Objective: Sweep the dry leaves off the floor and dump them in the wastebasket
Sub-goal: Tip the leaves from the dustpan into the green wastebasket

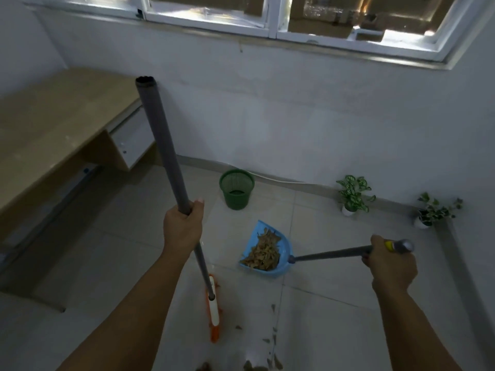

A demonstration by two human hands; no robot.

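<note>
My left hand [183, 226] grips the grey handle of a broom [160, 145] that stands nearly upright; its orange and white head [213, 311] rests on the floor tiles. My right hand [389, 261] holds the grey handle end of a blue dustpan [281, 250], which sits low over the floor with a heap of dry brown leaves [263, 253] in it. A green mesh wastebasket [237, 188] stands by the wall, just beyond the dustpan. A few loose leaf bits [273, 341] lie on the tiles near the bottom edge.
A wooden desk [51, 135] with a drawer fills the left side. Two small potted plants [352, 195] [431, 211] stand along the right of the wall base. A white cable runs along the skirting. Windows sit above.
</note>
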